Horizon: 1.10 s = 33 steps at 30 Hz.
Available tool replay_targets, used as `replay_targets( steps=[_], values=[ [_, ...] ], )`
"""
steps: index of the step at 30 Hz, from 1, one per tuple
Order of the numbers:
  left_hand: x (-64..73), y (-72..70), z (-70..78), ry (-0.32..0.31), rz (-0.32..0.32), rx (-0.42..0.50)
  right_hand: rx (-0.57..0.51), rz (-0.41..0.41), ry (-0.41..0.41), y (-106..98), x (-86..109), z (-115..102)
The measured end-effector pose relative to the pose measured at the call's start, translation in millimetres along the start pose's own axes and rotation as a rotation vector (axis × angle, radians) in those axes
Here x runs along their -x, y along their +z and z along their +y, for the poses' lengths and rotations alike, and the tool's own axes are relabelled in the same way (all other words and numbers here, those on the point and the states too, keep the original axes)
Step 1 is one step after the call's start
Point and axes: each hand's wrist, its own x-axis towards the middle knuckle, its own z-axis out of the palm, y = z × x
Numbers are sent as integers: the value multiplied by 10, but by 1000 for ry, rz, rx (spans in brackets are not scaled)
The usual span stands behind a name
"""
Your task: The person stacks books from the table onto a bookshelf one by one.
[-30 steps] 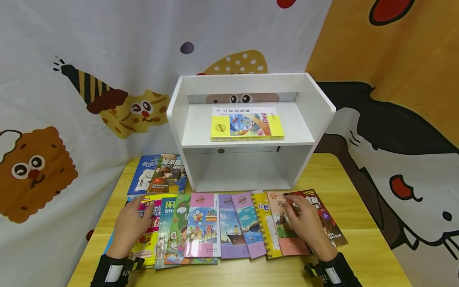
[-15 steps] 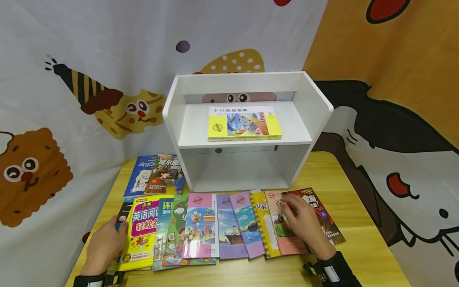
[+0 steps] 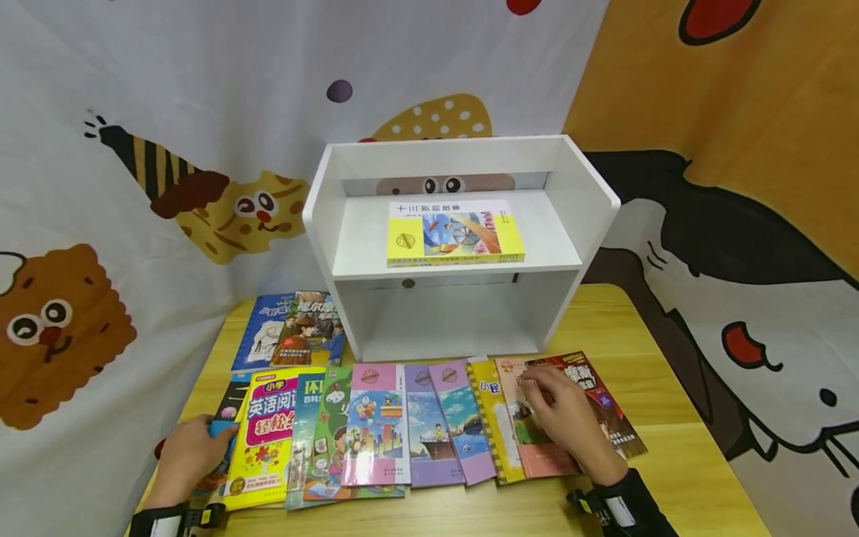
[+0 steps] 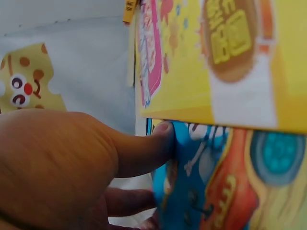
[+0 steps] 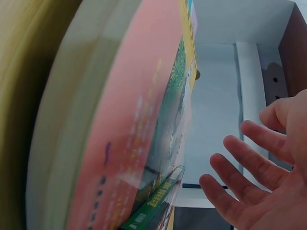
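The left hand (image 3: 186, 455) is the busy one here: it's got a pinch on the left edge of a blue illustrated book (image 4: 189, 191), thumb on the cover and the other fingers curled round behind the edge, mostly hidden. That book sits at the far left end of the front row on the wooden table (image 3: 684, 477), partly covered by a bright yellow book (image 3: 263, 451). The left wrist cam puts the thumb tip right beside the yellow one's border; can't really tell if the two touch.

The right hand (image 3: 569, 418) just hangs loose, grip released, over the other end of the row. Its fingers are spread and only softly bent, and the right wrist cam shows a clear gap between them and the salmon-pink book (image 3: 552, 459). A dark red book (image 3: 615, 412) lies under that hand too, slanting off to the right.

Behind the row there's a white shelf unit (image 3: 362, 239), with a yellow-and-white book (image 3: 456, 235) lying flat on its upper board.
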Motion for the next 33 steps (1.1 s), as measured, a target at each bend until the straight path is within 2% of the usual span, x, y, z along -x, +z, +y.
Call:
replay_targets(
  steps=[4,7,10,18,24,33],
  values=[
    [31,-54,18,-69,-18,54,-4,-8,-12,8,-10,1],
    [92,-83,36,-97,-38,107,-5,-18,-7,-3,-24,-12],
    [194,-150,56,-75,-51,158,-3,-27,-6,-20,-40,-33],
    [416,-445,223,-6,-14,156,-17,-37,-17,-18,-47,-46],
    [538,-648,288,93,112,60,-16,-36,-41,-1,-37,-46],
    [701,-827,332,127,309,29,-37,-41,-72,-5,-44,-74]
  ],
)
